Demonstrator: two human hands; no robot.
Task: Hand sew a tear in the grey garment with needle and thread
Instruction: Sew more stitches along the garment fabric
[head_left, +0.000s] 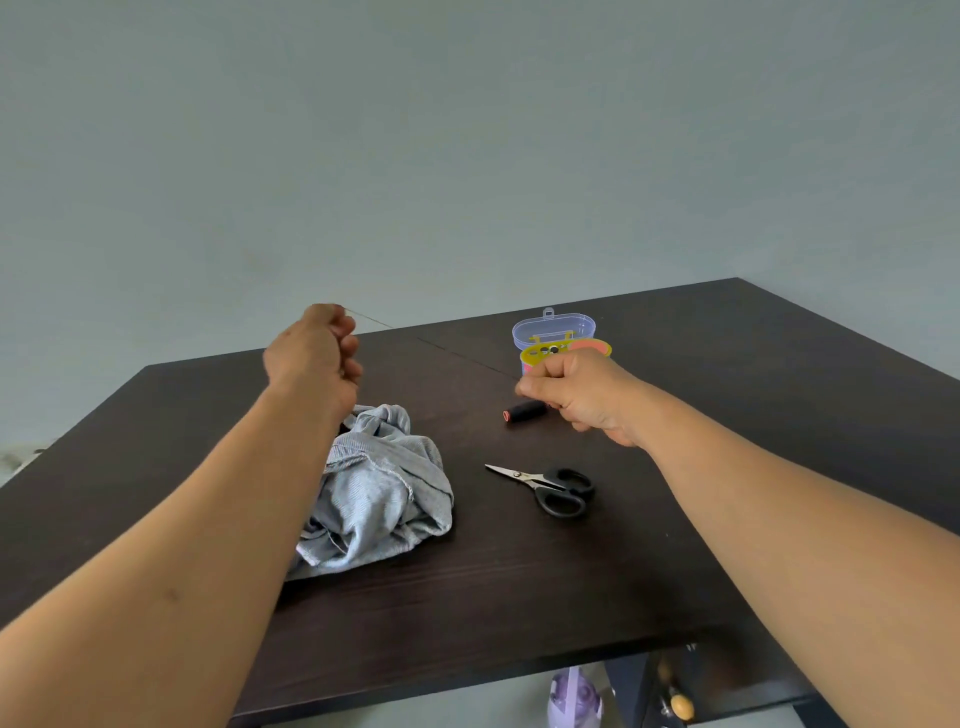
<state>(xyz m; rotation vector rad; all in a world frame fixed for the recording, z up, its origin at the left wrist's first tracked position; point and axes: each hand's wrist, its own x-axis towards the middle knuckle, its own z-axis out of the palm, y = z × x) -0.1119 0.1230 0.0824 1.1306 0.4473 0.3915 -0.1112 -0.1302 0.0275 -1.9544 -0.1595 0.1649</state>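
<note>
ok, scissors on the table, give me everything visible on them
The scissors are small, with black plastic-looking loop handles and silver metal blades. They lie flat on the dark table, blades shut, tips pointing left and slightly away from the person, handles to the right. They sit right of the grey garment and nearer than the black spool, apart from both. Neither hand touches them.

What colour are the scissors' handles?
Black, seen in the head view: the scissors.

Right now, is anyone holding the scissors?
No, the scissors lie untouched on the table, while both hands stretch a thread.
</note>
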